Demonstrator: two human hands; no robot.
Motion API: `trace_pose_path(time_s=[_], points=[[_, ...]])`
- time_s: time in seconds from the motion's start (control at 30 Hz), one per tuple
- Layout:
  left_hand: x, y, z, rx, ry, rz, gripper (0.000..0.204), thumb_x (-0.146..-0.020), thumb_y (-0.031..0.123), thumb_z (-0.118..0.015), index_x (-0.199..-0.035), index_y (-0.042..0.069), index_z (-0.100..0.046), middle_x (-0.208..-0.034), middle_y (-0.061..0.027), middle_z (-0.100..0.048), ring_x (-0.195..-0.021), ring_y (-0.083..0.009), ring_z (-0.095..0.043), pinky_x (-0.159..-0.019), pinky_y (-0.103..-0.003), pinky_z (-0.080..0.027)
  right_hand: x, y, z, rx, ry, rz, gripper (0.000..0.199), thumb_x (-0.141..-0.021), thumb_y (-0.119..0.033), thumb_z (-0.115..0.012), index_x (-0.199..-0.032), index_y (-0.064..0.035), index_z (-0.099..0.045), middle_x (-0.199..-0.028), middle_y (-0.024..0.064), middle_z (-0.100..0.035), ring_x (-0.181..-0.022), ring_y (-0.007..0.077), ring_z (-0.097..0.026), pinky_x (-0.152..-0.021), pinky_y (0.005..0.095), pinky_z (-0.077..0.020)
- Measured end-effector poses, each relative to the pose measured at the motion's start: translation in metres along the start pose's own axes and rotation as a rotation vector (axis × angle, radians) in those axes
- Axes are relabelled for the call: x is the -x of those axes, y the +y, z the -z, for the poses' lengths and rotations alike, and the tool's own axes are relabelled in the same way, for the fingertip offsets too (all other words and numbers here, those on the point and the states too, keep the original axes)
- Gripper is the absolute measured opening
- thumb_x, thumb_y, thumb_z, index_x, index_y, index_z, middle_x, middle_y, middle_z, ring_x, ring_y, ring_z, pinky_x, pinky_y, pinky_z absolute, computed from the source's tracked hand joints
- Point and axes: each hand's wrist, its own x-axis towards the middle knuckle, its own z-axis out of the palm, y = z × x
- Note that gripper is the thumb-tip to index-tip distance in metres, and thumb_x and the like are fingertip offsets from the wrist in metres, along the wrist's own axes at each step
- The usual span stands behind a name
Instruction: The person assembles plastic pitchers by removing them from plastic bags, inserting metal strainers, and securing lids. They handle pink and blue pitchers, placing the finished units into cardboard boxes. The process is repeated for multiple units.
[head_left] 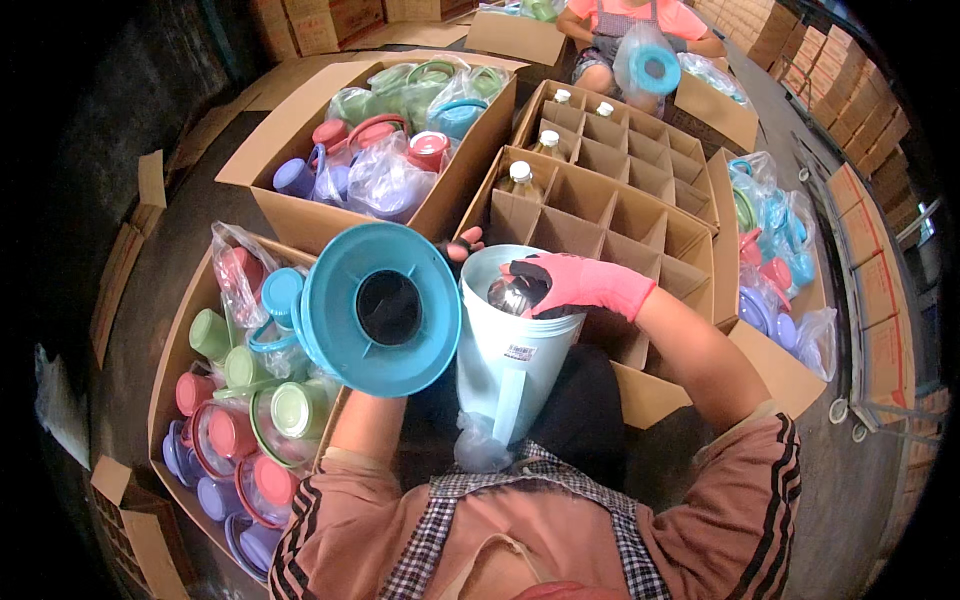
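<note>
A pale blue jug (510, 365) with a side handle and a small label stands upright in front of my body, mouth upward. My right hand (580, 284), in a pink glove, reaches into the mouth, fingers closed around a shiny silver flask liner (512, 293). The liner's lower part is hidden inside the jug. My left hand (466, 243) is mostly hidden behind a round turquoise plastic base (415, 357) with a dark centre, which it holds beside the jug. Bare fingertips and a bit of dark glove show past its rim. Crumpled clear plastic (482, 445) hangs by the jug's handle.
Ahead stands a divided carton (625, 215) with several white-capped bottles (522, 178). Cartons of bagged coloured plastic parts stand at left (225, 400), far left (390, 150) and right (775, 250). Another person (640, 40) sits beyond, holding a bagged blue piece. Stacked cartons (850, 90) line the right.
</note>
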Motion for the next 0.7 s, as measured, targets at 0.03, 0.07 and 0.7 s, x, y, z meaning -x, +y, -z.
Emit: trace_pose_path(time_s=[0.03, 0.07, 0.7], points=[[-0.007, 0.008, -0.006, -0.015, 0.075, 0.029, 0.036, -0.084, 0.025, -0.046, -0.11, -0.001, -0.048, -0.099, -0.0143, -0.055, -0.086, -0.0203, -0.055, -0.076, -0.03, -0.046, 0.003, -0.002, 0.005, -0.075, 0.062, -0.015, 0.06, -0.068, -0.033, -0.066, -0.116, -0.0061, -0.045, -0.106, 0.0103, -0.052, -0.099, 0.0194, -0.048, -0.087, 0.0295, -0.036], [-0.013, 0.018, -0.01, -0.03, 0.155, 0.032, 0.037, -0.085, 0.025, -0.046, -0.11, -0.001, -0.047, -0.099, -0.0142, -0.054, -0.086, -0.0201, -0.055, -0.076, -0.03, -0.046, 0.003, -0.005, 0.008, -0.149, 0.116, -0.023, 0.058, -0.069, -0.034, -0.065, -0.116, -0.0057, -0.046, -0.104, 0.009, -0.053, -0.097, 0.0176, -0.049, -0.086, 0.0286, -0.0369], [-0.047, -0.011, 0.039, -0.998, -0.024, 0.003, 0.041, -0.084, 0.036, -0.046, -0.1, 0.0, -0.054, -0.125, -0.0156, -0.039, -0.114, -0.0236, -0.039, -0.093, -0.033, -0.03, -0.042, 0.1, -0.008, -0.936, 0.74, 0.403, 0.047, -0.087, -0.04, -0.039, -0.096, 0.0035, -0.056, -0.111, 0.013, -0.05, -0.093, 0.0137, -0.046, -0.086, 0.0274, -0.0351]])
